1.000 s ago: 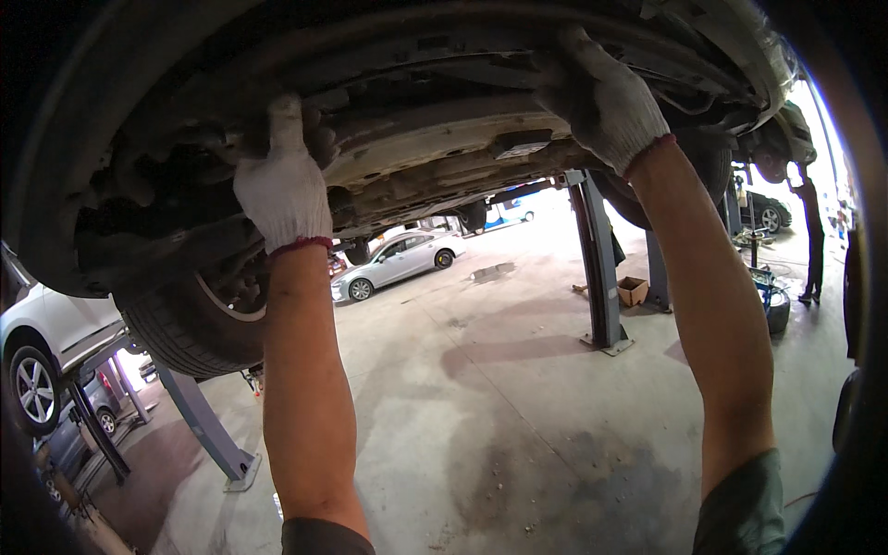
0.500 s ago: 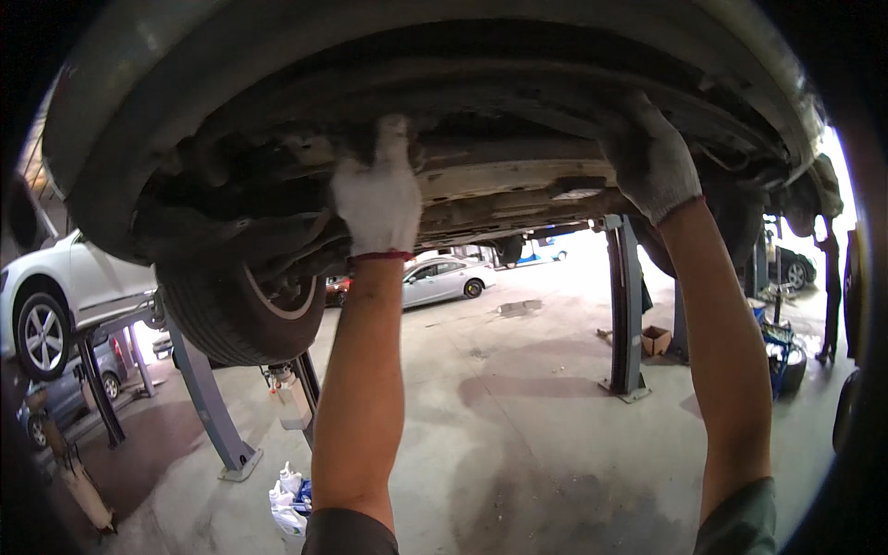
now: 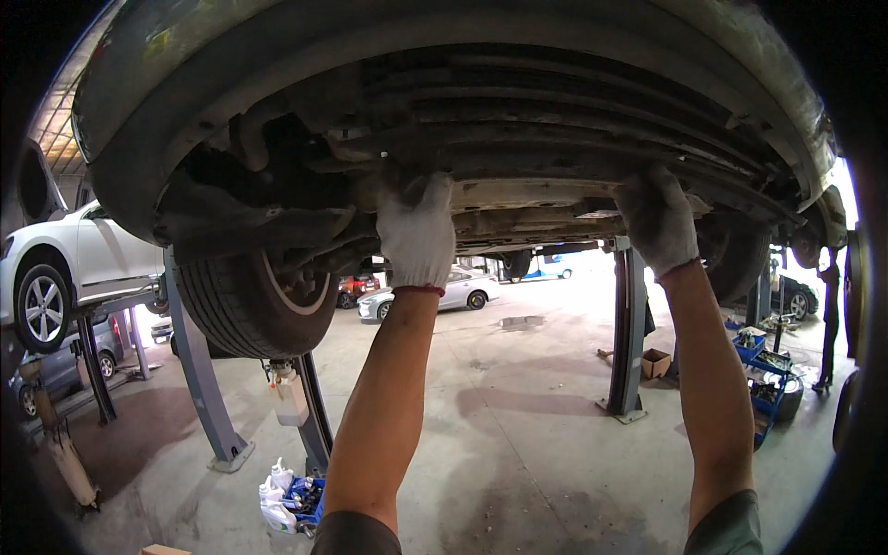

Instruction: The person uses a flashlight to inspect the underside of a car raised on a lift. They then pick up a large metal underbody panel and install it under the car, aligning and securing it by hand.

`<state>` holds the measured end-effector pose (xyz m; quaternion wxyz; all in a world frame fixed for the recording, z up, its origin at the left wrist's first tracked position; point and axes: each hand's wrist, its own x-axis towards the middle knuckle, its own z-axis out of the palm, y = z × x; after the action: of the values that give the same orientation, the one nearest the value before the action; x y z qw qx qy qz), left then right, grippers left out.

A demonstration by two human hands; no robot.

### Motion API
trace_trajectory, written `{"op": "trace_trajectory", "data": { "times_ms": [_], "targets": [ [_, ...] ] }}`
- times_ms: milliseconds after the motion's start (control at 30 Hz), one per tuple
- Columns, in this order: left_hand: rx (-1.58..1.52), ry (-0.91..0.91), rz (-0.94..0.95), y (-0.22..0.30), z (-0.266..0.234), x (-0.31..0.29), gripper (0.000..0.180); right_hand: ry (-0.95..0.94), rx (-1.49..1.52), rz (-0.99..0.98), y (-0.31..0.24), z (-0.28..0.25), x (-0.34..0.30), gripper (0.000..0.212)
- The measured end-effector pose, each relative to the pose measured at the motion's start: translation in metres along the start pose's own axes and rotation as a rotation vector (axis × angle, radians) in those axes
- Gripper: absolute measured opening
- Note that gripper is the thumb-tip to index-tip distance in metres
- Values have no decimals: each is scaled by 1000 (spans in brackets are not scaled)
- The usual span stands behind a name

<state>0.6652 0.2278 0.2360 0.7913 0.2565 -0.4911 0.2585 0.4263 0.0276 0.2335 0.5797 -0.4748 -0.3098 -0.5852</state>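
Left hand [image 3: 416,231] and right hand [image 3: 661,222] have drawn closer together, lower in view than a second ago; both gloved, on steeply raised forearms [image 3: 384,398], they reach up to the underbody [image 3: 555,120] of the lifted car [image 3: 462,28] overhead; whether they grip or lie spread, I cannot tell.

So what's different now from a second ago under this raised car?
The left hand has shifted rightward, closer to the right hand; both now appear lower in the view. Whether either grips anything is unclear. Both hands remain raised beneath the lifted car, and the silver sedan stays parked.
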Motion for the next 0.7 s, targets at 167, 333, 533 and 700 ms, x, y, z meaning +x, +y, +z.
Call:
{"op": "trace_trajectory", "data": {
  "times_ms": [167, 333, 533, 700],
  "targets": [
    [20, 2, 54, 9, -16, 5, 75, -149, -16, -12, 5, 28, 0, 34],
    [-31, 50, 193, 30, -14, 20, 81, -122, -84, -70, -16, 41, 17, 38],
    [-92, 131, 84, 30, -9, 40, 71, 17, -115, -25, -21, 46, 13, 42],
    [274, 3, 83, -1, -30, 65, 80, 58, -187, -71, -27, 67, 7, 43]
  ]
}}
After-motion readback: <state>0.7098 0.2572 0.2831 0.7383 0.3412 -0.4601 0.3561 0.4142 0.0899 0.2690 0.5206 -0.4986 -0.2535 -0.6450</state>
